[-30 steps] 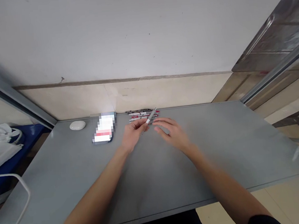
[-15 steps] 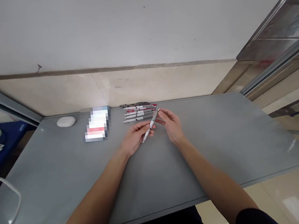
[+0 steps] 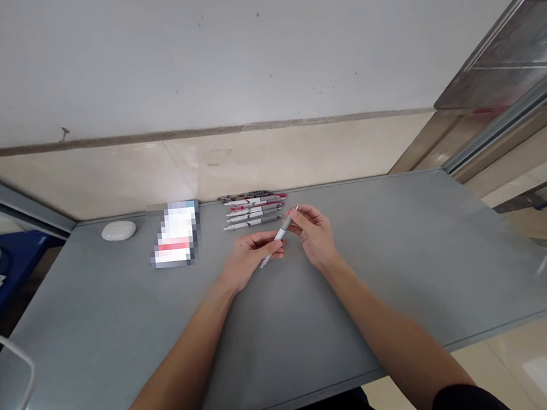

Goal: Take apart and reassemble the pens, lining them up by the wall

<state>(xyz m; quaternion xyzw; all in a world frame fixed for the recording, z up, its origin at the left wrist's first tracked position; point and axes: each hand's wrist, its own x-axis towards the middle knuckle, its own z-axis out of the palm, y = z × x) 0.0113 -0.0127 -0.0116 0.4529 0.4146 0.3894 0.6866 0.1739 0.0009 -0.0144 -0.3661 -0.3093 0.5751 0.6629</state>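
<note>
Looking down on wide, flat grey table. Left of both hands, note bright-screened rectangular phone, pixelated, with smooth white oval plastic case beyond. Near table's back edge, see row of slim plastic pens in white, grey, red and black, lying roughly side to side, just past left hand. Held above table, between both hands: slim white-and-grey plastic pen. Tilted diagonally, running from near-left up to far-right, so cutting across direction of row. Closed on lower, paler part with left hand, thumb on top, fingers curled underneath, hardly open. Pinched near upper grey end by right hand, thumb and forefinger almost together, other fingers loosely bent. Nearer to left hand at near-left end, nearer to right hand at far-right end. Poking out past left thumb, toward wearer: pale lower end. Too small to tell whether point is out.
</note>
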